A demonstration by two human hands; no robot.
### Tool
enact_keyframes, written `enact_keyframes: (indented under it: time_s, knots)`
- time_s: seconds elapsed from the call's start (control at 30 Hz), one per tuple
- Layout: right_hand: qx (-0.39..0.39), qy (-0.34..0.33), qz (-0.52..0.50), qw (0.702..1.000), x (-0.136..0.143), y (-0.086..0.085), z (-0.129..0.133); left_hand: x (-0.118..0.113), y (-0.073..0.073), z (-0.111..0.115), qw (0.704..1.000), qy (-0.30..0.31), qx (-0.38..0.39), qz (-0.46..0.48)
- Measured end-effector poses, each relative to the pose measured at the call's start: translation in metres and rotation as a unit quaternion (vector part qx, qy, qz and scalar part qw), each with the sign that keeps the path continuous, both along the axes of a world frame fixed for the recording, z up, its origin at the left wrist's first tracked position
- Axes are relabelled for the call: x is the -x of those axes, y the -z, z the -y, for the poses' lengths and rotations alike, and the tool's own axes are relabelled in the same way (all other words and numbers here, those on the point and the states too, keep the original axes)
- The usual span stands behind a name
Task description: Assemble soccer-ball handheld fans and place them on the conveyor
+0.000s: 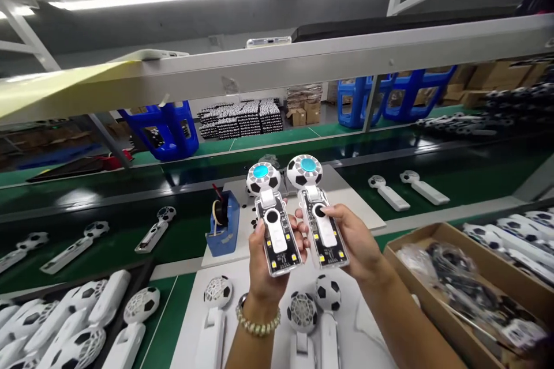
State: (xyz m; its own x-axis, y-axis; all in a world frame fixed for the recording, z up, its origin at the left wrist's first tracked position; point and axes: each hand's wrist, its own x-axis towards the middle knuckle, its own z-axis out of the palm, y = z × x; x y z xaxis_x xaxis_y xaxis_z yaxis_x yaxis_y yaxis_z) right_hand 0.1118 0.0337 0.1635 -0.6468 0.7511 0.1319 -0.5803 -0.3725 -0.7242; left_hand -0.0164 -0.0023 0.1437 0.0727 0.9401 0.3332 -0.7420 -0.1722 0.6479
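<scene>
My left hand (262,262) is closed around a handheld fan (277,230) with a soccer-ball head, its thumb along the side of the clear case. My right hand (352,242) grips a second handheld fan (324,230) of the same kind, thumb on its round black button. Both fans are upright side by side, with blue discs on their heads and black circuit boards with yellow squares showing through. Below my hands, white soccer-ball fans (302,314) lie on the white work board (242,282). One more fan (217,294) lies left of my left wrist.
A blue tape dispenser (224,225) stands at the board's left. At right is a cardboard box (415,242) of cables and parts. A tray of white fans (64,323) sits at lower left. Fan pieces (389,193) lie on the dark green conveyor belt (190,230); a metal beam (324,63) crosses above.
</scene>
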Motion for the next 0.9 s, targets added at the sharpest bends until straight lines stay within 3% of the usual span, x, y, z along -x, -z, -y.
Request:
enact_keyframes:
  time_s: [0.13, 0.27, 0.43, 0.57, 0.7, 0.8, 0.9]
  knots:
    - [0.020, 0.047, 0.012, 0.999, -0.011, 0.017, 0.000, -0.006, 0.021, -0.006, 0.999, 0.013, 0.027, -0.032]
    - [0.009, 0.053, 0.019, 0.998, -0.015, 0.021, -0.003, -0.009, 0.029, -0.011, 0.997, 0.010, 0.075, -0.020]
    - [-0.005, 0.044, 0.006, 0.999, -0.015, 0.018, -0.003, -0.008, 0.027, -0.015, 0.995, 0.033, 0.094, 0.029]
    - [0.034, 0.015, 0.003, 0.999, -0.019, 0.016, -0.004, -0.003, 0.026, -0.013, 0.994, 0.014, 0.083, 0.075]
    - [0.073, 0.024, -0.065, 0.995, -0.018, 0.021, -0.008, -0.001, 0.026, -0.011, 0.992, 0.023, 0.064, 0.107]
    - [0.099, 0.044, -0.111, 0.988, -0.012, 0.030, -0.012, 0.000, 0.024, -0.011, 0.993, 0.011, 0.070, 0.090]
    - [0.098, 0.086, -0.098, 0.987, -0.007, 0.037, -0.017, 0.006, 0.019, -0.010, 0.992, -0.052, 0.118, 0.017]
